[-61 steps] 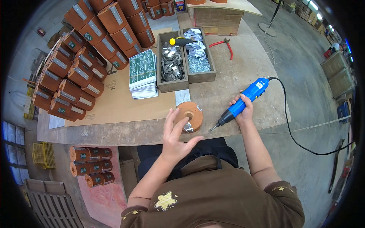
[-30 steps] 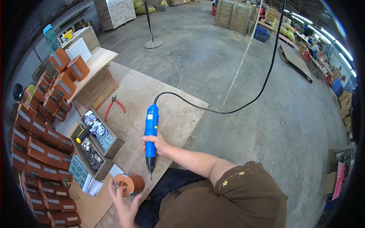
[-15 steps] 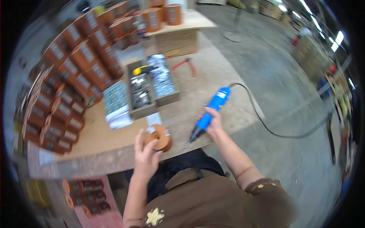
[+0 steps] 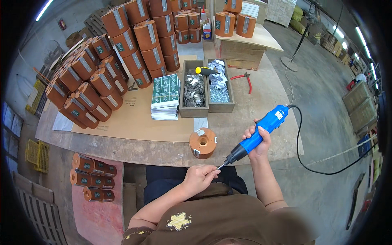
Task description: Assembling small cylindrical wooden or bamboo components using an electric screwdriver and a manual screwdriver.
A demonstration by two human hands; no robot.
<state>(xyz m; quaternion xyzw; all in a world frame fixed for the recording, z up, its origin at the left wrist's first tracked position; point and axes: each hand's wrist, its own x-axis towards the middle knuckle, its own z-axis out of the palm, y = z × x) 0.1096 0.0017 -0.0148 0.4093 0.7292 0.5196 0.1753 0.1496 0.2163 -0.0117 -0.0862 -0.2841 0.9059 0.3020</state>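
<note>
Right of centre, the right hand (image 4: 258, 143) wraps the blue power screwdriver (image 4: 267, 121), probably stiff and fairly heavy, best held round its barrel, while the left hand (image 4: 200, 178) pinches at its bit (image 4: 223, 165), just below the brown cylinder (image 4: 203, 148) mid-frame!

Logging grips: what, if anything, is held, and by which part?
The right hand holds the blue power screwdriver by its body; the left hand has fingers closed at the bit tip, contents hidden.

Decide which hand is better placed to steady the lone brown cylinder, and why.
Probably the left hand: it is near the cylinder, only pinching at the bit; the right hand is wrapped around the blue driver.
</note>
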